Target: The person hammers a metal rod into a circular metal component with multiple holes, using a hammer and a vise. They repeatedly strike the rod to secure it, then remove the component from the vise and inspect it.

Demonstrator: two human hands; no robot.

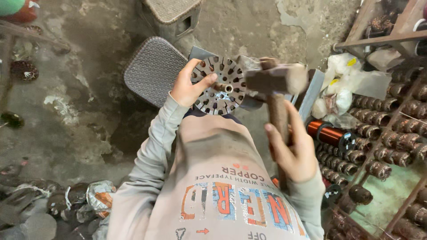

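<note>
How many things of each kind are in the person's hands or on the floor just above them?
Round slotted metal disc, held in the left hand: 1
Hammer, held in the right hand: 1
Woven grey stools on the floor: 2
Total: 4

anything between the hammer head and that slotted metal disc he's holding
Nothing visible stands between them. The left hand holds the slotted metal disc by its left edge, thumb lying across its face towards the centre. The hammer, raised in the right hand, has its head just right of the disc, with only open air between.
</note>
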